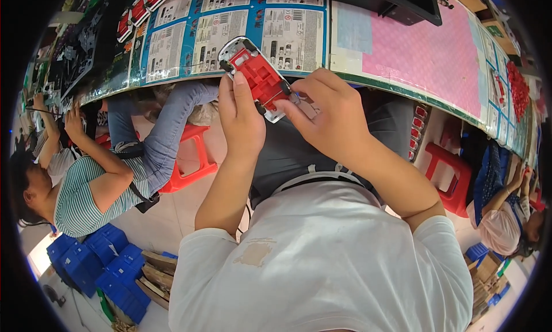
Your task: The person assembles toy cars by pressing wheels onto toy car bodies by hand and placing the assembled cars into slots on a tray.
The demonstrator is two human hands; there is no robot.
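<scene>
head view: toy car (257, 73), red underside showing, slants at the edge of the table (347, 61), clamped between thumb and fingers of the left hand (244, 122). thumb and forefinger of the right hand (333, 113) stand slightly apart at a black wheel (285, 88); whether they grip it, i cannot tell.

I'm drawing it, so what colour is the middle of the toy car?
Red. The toy car shows best in the head view.
</scene>
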